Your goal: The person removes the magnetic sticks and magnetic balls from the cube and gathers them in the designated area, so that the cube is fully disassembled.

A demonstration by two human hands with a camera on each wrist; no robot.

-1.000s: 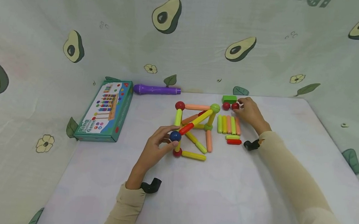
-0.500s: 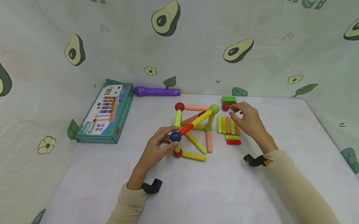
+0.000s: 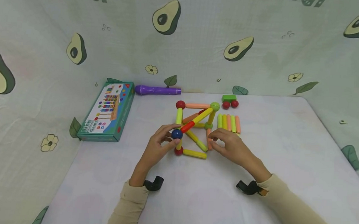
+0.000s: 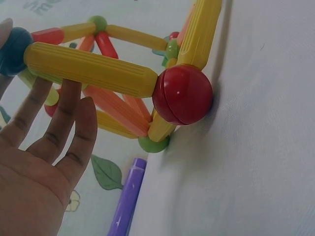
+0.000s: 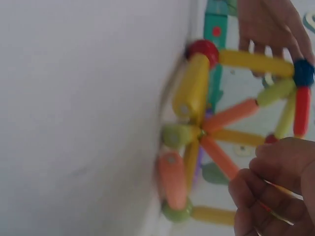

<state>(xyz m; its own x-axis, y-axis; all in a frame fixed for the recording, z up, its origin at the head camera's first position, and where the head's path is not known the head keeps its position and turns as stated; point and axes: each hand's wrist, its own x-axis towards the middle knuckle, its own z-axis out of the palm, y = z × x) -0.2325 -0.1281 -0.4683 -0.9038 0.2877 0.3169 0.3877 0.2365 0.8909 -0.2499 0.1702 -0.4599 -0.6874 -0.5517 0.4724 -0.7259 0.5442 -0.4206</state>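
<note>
The left hand (image 3: pixel 154 149) pinches a ball (image 3: pixel 176 134) (the blue one). The right hand (image 3: pixel 234 148), loosely bent, is near an orange stick (image 5: pixel 173 182).

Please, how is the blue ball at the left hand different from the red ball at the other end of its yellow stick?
The blue ball is raised above the table, while the red ball sits at its surface. The left hand grips the blue ball; no hand touches the red ball. Both are round and joined to the same yellow stick.
</note>
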